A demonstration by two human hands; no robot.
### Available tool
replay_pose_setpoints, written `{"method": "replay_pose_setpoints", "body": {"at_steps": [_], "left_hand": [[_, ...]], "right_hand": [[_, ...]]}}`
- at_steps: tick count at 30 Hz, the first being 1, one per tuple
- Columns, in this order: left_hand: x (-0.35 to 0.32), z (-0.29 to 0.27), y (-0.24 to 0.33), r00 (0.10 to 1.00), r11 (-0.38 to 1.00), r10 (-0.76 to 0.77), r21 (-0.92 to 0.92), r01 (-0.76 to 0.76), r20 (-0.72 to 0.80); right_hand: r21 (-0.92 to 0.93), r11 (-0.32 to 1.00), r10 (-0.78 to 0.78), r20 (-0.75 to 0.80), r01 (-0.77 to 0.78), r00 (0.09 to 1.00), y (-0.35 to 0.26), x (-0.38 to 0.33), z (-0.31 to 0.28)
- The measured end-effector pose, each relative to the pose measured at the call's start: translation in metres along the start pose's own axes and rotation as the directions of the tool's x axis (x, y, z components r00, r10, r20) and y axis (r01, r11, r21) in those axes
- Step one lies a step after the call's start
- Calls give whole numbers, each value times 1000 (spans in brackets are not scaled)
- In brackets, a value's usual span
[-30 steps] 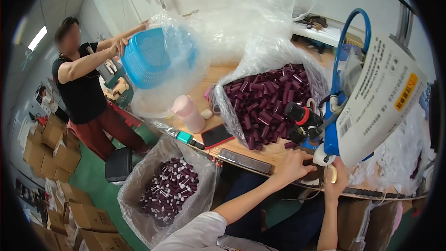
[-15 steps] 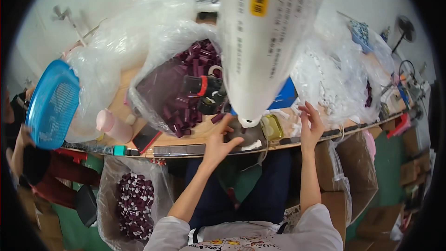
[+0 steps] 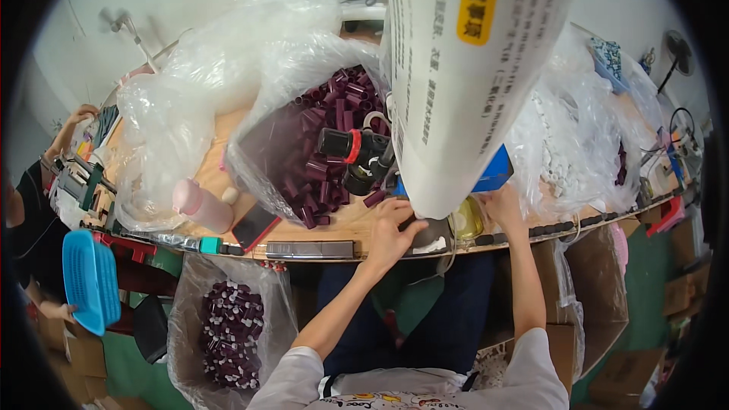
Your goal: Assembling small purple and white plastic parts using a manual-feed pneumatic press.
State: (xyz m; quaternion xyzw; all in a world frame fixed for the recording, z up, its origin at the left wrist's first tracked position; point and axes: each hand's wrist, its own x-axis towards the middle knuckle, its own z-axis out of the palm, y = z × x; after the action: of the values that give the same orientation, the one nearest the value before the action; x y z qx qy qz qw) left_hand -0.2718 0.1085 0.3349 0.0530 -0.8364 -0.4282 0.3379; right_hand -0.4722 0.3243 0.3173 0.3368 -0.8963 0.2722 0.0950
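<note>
Head view: left hand and right hand rest spread beneath white paper cone.

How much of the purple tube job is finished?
Done: a floor bag holds a modest heap of purple pieces with white ends. In hand: the left hand and right hand work at the table edge, under a big white sack. Left: the table bag of plain purple tubes looks fuller, so probably most remains.

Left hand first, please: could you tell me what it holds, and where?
The left hand rests on a small dark object at the table edge; a real grip cannot be told.
</note>
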Motion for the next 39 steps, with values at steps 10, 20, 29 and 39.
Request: {"method": "replay_pose_setpoints", "body": {"at_steps": [10,20,29,39], "left_hand": [[-105,-216,6,605,379,-792,711,592,-82],[-7,-150,-56,946,721,-279,615,320,-165],[-17,-139,-36,967,947,-154,248,203,-204],[1,-53,46,995,994,99,48,-100,17]], "right_hand": [[792,593,60,137,-145,989,-107,-23,18],[434,889,-137,-48,145,989,-126,-32,39],[275,938,338,-611,-208,715,42,-28,-53],[-301,834,336,-389,-463,858,173,-29,-79]]}}
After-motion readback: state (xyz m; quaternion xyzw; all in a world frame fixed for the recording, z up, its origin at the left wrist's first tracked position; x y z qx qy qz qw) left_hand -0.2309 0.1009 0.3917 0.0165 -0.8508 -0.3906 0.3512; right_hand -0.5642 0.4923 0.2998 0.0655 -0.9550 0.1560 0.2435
